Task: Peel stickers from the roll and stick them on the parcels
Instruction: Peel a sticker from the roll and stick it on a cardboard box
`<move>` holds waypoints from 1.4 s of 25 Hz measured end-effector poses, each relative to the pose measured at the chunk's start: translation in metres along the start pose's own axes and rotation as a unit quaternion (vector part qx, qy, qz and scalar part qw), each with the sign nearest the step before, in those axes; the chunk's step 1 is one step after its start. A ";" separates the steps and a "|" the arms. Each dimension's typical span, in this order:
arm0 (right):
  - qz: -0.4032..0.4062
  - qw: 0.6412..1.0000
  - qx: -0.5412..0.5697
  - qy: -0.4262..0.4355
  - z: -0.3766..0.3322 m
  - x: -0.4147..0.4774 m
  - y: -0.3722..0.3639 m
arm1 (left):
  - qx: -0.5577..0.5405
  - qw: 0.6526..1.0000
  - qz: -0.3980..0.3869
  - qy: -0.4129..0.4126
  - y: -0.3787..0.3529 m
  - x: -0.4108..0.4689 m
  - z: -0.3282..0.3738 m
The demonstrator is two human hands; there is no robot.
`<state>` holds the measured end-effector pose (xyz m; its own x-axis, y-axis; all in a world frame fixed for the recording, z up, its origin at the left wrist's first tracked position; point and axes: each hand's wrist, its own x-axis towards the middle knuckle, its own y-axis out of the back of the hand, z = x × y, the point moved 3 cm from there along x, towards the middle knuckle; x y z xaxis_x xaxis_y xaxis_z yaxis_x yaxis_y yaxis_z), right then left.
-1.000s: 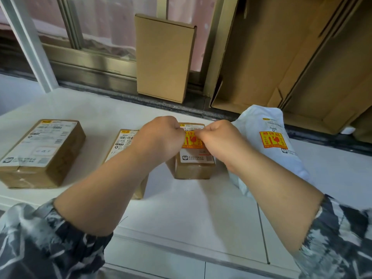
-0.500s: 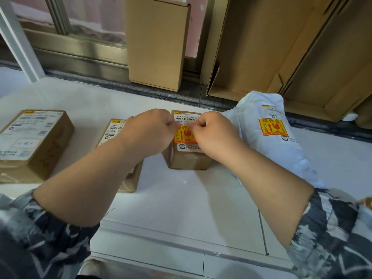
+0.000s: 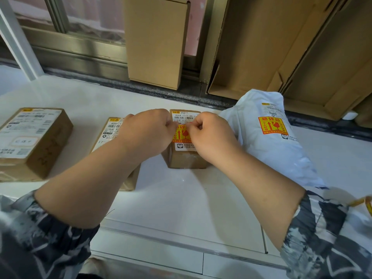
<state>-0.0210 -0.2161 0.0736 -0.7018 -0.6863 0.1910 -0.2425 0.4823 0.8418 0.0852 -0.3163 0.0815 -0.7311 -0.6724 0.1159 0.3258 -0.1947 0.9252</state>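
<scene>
A small brown parcel point(image 3: 187, 160) stands in the middle of the white floor. An orange and yellow sticker point(image 3: 182, 134) lies on its top, over the white shipping label. My left hand point(image 3: 149, 130) and my right hand point(image 3: 211, 135) meet over the sticker's upper edge, fingertips pinched on it. A white plastic mailer point(image 3: 281, 150) to the right carries the same kind of sticker point(image 3: 273, 125). A flat brown parcel point(image 3: 110, 131) lies partly under my left forearm. The sticker roll point(image 3: 367, 204) peeks in at the right edge.
A larger brown parcel point(image 3: 32, 141) lies at the left. An upright cardboard box point(image 3: 155, 41) leans against the window frame, and big flattened cartons point(image 3: 281, 47) stand at the back right. A floor step edge point(image 3: 181, 240) runs below my arms.
The view has dropped a little and moved closer. Both hands stay pinched at the sticker's top edge on the small parcel, shifted slightly toward each other.
</scene>
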 end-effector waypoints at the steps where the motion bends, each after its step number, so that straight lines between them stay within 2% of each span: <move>1: 0.002 1.000 -0.003 0.002 0.000 0.000 -0.001 | 0.003 1.000 0.003 -0.002 -0.001 0.000 0.000; 28: 0.037 0.998 -0.042 0.028 0.005 0.001 -0.012 | 0.040 0.998 0.037 -0.026 -0.008 0.000 -0.003; 35: 0.039 0.999 -0.013 0.028 0.003 -0.004 -0.008 | -0.019 0.996 0.083 -0.026 -0.008 -0.002 -0.006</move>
<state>-0.0181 -0.2159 0.0650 -0.6794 -0.6766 0.2840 -0.1708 0.5223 0.8355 0.0874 -0.3176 0.0719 -0.6956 -0.6595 0.2850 0.4662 -0.1125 0.8775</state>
